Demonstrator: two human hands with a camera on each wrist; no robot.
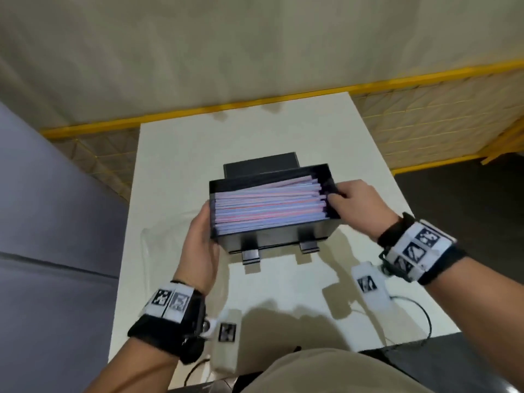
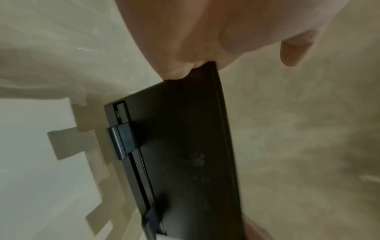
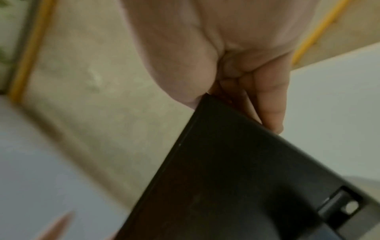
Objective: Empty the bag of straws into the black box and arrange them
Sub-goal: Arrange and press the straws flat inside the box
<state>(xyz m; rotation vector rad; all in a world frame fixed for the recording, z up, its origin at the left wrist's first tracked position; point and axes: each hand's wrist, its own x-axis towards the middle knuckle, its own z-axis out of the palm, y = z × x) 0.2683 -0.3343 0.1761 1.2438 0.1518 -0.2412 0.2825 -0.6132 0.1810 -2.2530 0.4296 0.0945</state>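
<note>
The black box (image 1: 272, 239) is tipped toward me above the white table (image 1: 283, 129), held at both ends. It is packed with paper-wrapped straws (image 1: 269, 208) in white, pink and lavender, lying lengthwise in a fairly even stack. My left hand (image 1: 202, 236) grips the box's left end, and the left wrist view shows the hand (image 2: 195, 40) clamped on the box (image 2: 185, 146) at its edge. My right hand (image 1: 354, 199) curls its fingers over the right wall's rim; the right wrist view shows those fingers (image 3: 271, 105) hooked on the box (image 3: 236, 178). The empty clear bag (image 1: 158, 236) lies flat at the left.
A black lid (image 1: 261, 165) lies just behind the box. Two latches (image 1: 251, 255) hang from the box's front wall. A yellow mesh fence (image 1: 425, 114) runs beyond the table's far edge. A grey surface (image 1: 56, 222) borders the table's left side.
</note>
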